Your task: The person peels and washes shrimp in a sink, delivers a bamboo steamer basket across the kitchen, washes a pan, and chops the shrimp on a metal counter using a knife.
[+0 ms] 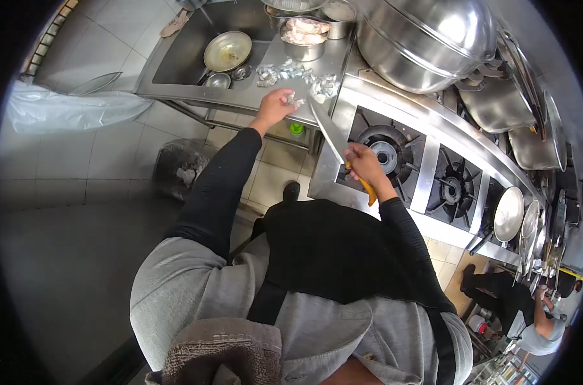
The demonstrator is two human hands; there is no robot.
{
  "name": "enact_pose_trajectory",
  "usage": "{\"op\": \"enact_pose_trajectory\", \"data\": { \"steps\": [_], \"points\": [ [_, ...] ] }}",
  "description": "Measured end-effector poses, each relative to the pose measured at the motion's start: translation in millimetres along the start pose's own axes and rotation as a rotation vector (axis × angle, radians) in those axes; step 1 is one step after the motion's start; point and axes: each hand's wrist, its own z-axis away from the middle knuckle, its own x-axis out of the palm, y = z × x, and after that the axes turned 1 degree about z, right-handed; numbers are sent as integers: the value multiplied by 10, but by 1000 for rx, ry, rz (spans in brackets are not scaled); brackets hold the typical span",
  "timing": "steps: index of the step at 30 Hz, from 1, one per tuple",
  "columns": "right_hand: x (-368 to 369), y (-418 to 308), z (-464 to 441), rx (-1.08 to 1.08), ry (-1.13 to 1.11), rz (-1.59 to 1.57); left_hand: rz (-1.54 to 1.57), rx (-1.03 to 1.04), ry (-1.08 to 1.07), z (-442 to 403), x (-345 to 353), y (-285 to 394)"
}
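Observation:
My right hand (pixel 366 163) is closed around the yellow handle of a large kitchen knife (pixel 330 133). Its long blade points up and left, the tip beside a heap of small pale, shiny pieces (pixel 323 88) on the steel counter (pixel 240 96). At the counter's front edge, my left hand (pixel 275 108) has its fingers closed on a pale, shiny piece (pixel 296 101); what it is I cannot make out. Another heap of similar pieces (pixel 275 72) lies just beyond that hand.
A steel sink (pixel 176 70) at left holds a frying pan (pixel 228 51). Raw meat (pixel 305 29) sits in a pot behind the heaps. Gas burners (pixel 382 153) and a big steamer pot (pixel 426 38) stand at right. Another person (pixel 516 308) is at lower right.

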Motion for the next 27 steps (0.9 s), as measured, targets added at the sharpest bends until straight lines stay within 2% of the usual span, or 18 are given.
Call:
{"op": "enact_pose_trajectory", "data": {
  "steps": [3,9,12,15,18,24,27],
  "points": [
    [59,-82,-68,-17,-4,-26,59,-133,80,34,47,-80],
    [261,-395,-284,-23,13,25,4,-31,64,25,43,-47],
    [311,-435,-497,-41,53,137,-26,-25,55,15,37,15],
    [244,-415,-584,-99,40,145,6,-57,84,15,72,48],
    [179,-405,-411,-49,-13,125,-87,-70,100,20,92,57],
    [223,-415,-547,-105,-65,110,-35,-63,58,5,84,1],
    [307,-498,-588,-97,-12,167,-13,-54,85,8,83,10]
  ]
}}
